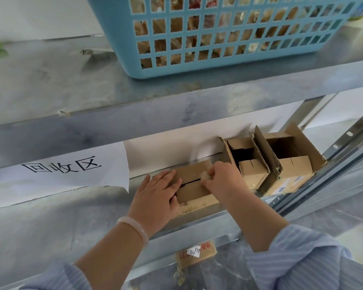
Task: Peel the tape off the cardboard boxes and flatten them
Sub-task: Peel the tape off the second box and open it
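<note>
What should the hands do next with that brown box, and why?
Probably pull the tape further off with the right hand. It pinches a crumpled bit of tape by the slit in the top of the box, while the left hand lies flat on the box, steadying it.

Pale blue pinstriped sleeves (306, 254), translucent pale pink bangle (134, 227) on left wrist
</note>
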